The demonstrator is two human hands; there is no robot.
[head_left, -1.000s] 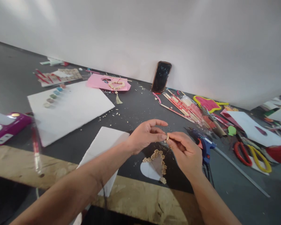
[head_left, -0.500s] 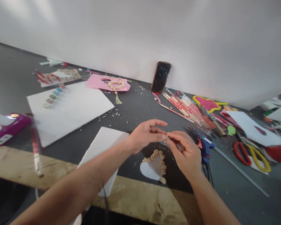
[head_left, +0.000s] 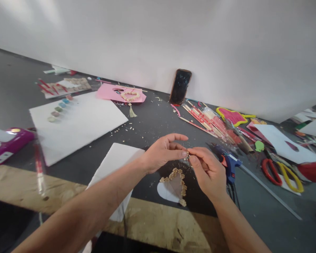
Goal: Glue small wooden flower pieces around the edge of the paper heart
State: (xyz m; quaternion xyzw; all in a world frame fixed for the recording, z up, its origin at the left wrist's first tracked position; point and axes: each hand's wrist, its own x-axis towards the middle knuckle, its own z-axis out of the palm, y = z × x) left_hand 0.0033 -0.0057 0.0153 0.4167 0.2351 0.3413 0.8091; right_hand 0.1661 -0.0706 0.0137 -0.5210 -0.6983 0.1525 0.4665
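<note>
My left hand (head_left: 164, 151) and my right hand (head_left: 206, 170) meet fingertip to fingertip above the dark tabletop. Between them is a tiny pale beige piece (head_left: 187, 154), pinched at the fingertips and partly hidden; its exact kind is too small to make out. Below the hands lies a white heart-shaped paper cutout (head_left: 168, 191), its upper and right edge lined with small beige clusters (head_left: 183, 186). A blue hot glue gun (head_left: 232, 164) rests just right of my right hand. Under my left forearm is a white sheet (head_left: 109, 167).
Scissors with red and yellow handles (head_left: 288, 174) and a long grey strip (head_left: 272, 193) lie to the right. Wooden sticks (head_left: 200, 117) and a leaning phone (head_left: 180, 86) are behind. A beaded heart with tassel (head_left: 131, 96) rests on pink paper (head_left: 104, 92); a large white board (head_left: 81, 130) lies left.
The right thumb has shifted slightly to the right at the fingertips, against the tiny piece. Both hands otherwise stay in place, and the heart cutout has not moved.
</note>
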